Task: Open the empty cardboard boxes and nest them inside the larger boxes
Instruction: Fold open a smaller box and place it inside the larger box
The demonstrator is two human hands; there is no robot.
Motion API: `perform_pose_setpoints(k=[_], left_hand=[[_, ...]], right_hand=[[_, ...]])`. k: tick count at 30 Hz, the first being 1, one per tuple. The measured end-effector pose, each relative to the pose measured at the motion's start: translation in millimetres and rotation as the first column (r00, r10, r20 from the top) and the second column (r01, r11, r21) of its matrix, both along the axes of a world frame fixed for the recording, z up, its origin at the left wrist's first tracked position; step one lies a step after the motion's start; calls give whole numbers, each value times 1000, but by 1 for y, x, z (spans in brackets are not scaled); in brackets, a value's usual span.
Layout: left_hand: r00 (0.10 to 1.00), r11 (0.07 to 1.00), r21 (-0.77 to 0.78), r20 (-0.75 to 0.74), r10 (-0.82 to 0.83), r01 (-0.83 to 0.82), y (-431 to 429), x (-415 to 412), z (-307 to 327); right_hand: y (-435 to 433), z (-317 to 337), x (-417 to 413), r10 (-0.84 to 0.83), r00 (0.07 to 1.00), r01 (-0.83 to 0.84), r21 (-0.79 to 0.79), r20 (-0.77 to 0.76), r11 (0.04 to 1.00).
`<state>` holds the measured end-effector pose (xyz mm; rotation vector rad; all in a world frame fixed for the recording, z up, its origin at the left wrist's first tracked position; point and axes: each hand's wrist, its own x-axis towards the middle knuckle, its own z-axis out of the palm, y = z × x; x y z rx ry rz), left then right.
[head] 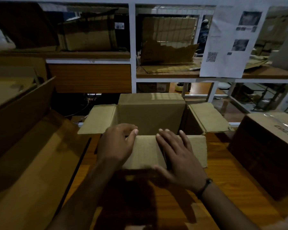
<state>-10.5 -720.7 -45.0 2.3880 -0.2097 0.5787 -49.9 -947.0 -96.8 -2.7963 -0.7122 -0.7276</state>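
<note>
Left hand (pixel 115 143) and right hand (pixel 176 156) spread flat, palms down on near flap (pixel 145 151) of small open brown cardboard box (pixel 150 113); nothing gripped. Box sits mid orange wooden worktop (pixel 223 171), toward far edge, side flaps splayed. Step, judged: fold near flap fully outward. Press along crease so it stays down. Large open brown carton (pixel 28 146) at left edge is likely nest target; taped brown box (pixel 266 146) at right edge.

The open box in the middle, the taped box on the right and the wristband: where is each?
open box (pixel 150 113), head view, on its inner far wall.
taped box (pixel 263 146), head view, on its dark side facing the camera.
wristband (pixel 204 187), head view, on the dark band round the right wrist.
</note>
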Motion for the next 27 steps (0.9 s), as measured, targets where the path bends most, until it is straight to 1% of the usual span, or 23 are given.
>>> perform_pose_setpoints(k=[2,4,6,8,9,11,13,14,16,19,21,24,27], left_hand=[[999,997,-62,22,47,-45,11,-4,5],[998,991,-120,12,62,-60,20,-6,9],[998,980,-188,4,70,-68,26,-6,9],[996,954,-290,22,88,-78,30,-3,8],[996,924,-375,14,91,-80,32,-2,7],[996,824,-561,-8,90,-79,35,1,5],[994,732,-675,-21,108,-94,35,1,4],[991,714,-692,-15,130,-104,34,0,2],[984,716,-687,7,180,-126,29,-3,-1],[975,761,-635,55,216,-133,22,-6,-8],[973,814,-568,95,208,-118,17,-8,-12],[976,876,-473,126,177,-98,14,-11,-24],[973,941,-311,144,181,-130,14,-14,-45]], right_hand=[[-9,-11,-13,5,1000,-4,-87,16,996],[-19,-15,-19,-10,999,17,-160,43,987],[-26,-7,-21,4,997,10,-166,79,986],[-30,10,-21,40,987,-22,-116,156,993],[-32,21,-20,54,979,-41,-69,197,997],[-36,40,-16,58,954,-70,32,293,997],[-40,52,-6,5,923,-44,92,384,995],[-42,54,1,-39,908,-14,122,417,992],[-43,54,18,-139,882,51,202,451,978],[-38,48,43,-262,873,134,314,411,940],[-33,38,53,-276,893,150,343,355,927],[-32,12,61,-254,925,161,315,282,935],[-31,-11,57,-255,941,181,306,222,935]])
